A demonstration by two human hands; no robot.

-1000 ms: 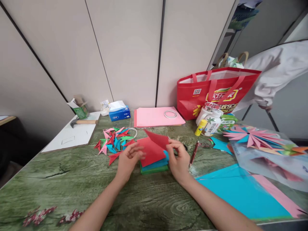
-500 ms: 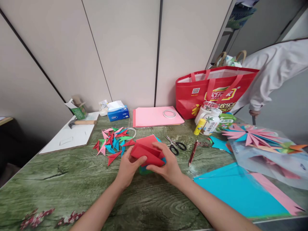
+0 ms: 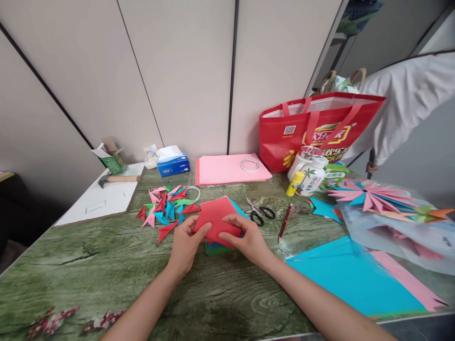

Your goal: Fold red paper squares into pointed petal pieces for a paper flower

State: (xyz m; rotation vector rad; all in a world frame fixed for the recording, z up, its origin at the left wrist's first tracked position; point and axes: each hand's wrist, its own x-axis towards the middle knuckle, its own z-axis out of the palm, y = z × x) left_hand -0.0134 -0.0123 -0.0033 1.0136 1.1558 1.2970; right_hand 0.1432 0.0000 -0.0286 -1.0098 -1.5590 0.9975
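A red paper is held between both hands, over a stack of coloured sheets whose blue and green edges show beneath. My left hand pinches its left side, thumb on top. At its right side, my right hand grips it with thumb and fingers. Behind the held sheet lies more red paper. Folded pieces in red, pink, blue and green are heaped left of my hands. Black-handled scissors lie just beyond my right hand.
Pencil, glue stick, white bottle and red bag stand or lie at right, with blue sheets nearer. Pink paper is behind; a hammer lies left. A person's sleeve shows at right.
The red paper between my hands has gone from a raised, partly open fold to a flatter square. Both hands stay on it. The other person's hand has moved slightly left.
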